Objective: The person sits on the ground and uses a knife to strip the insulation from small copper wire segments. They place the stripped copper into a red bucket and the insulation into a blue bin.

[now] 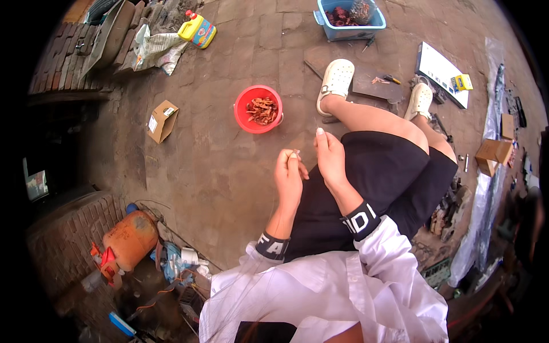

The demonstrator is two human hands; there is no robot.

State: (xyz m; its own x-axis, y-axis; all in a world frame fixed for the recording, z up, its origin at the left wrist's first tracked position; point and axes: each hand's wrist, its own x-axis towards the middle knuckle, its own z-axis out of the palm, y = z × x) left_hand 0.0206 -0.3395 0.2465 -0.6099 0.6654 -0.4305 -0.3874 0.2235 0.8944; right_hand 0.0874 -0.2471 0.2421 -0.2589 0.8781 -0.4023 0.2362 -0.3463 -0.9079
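Note:
My left hand is raised in front of my lap, thumb and fingers closed in a pinch. A tiny pale bit shows at its fingertips, too small to name. Close by on the right, apart from it, my right hand is closed with the thumb lying along the curled fingers. Whatever the right fingers hold, if anything, is hidden. Just beyond both hands a red bucket stands on the floor. Several reddish-brown strip-like pieces lie inside it.
A blue tub with dark red pieces stands far ahead. Near my shoes are a dark board and a white flat box. Leftward lie a small cardboard box, a yellow jug and an orange gas cylinder.

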